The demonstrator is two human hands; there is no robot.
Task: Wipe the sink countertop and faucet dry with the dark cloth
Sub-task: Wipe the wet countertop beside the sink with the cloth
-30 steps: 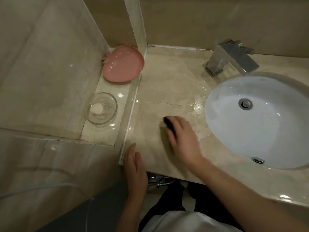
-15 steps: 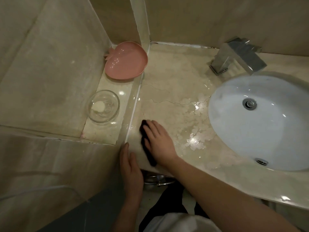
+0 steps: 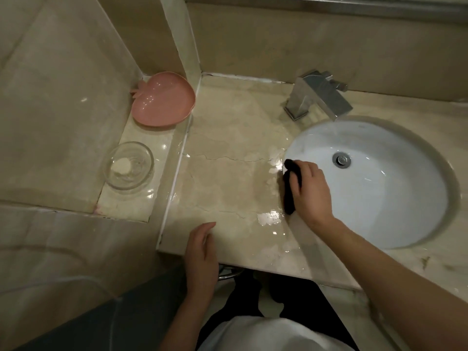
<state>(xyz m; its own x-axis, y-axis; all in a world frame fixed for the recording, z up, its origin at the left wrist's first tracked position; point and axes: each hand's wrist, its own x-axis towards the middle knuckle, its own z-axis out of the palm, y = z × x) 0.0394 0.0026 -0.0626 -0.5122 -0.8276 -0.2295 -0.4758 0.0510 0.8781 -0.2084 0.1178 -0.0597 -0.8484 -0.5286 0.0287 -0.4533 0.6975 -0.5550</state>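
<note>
Meanwhile right hand (image 3: 310,191) grips dark cloth (image 3: 290,191) on wet marble countertop (image 3: 228,188); left hand (image 3: 201,254) rests relaxed.

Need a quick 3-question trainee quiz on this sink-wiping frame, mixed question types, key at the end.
1. True or false: the left hand holds the dark cloth.
2. What lies just left of the cloth? A) dry stone B) shiny wet patches on the countertop C) soap suds
3. Fill in: the clear glass bowl sits nearer the camera than the ___ dish.

Key: 1 false, the right hand grips it beside the basin; 2 B; 3 pink.
</note>
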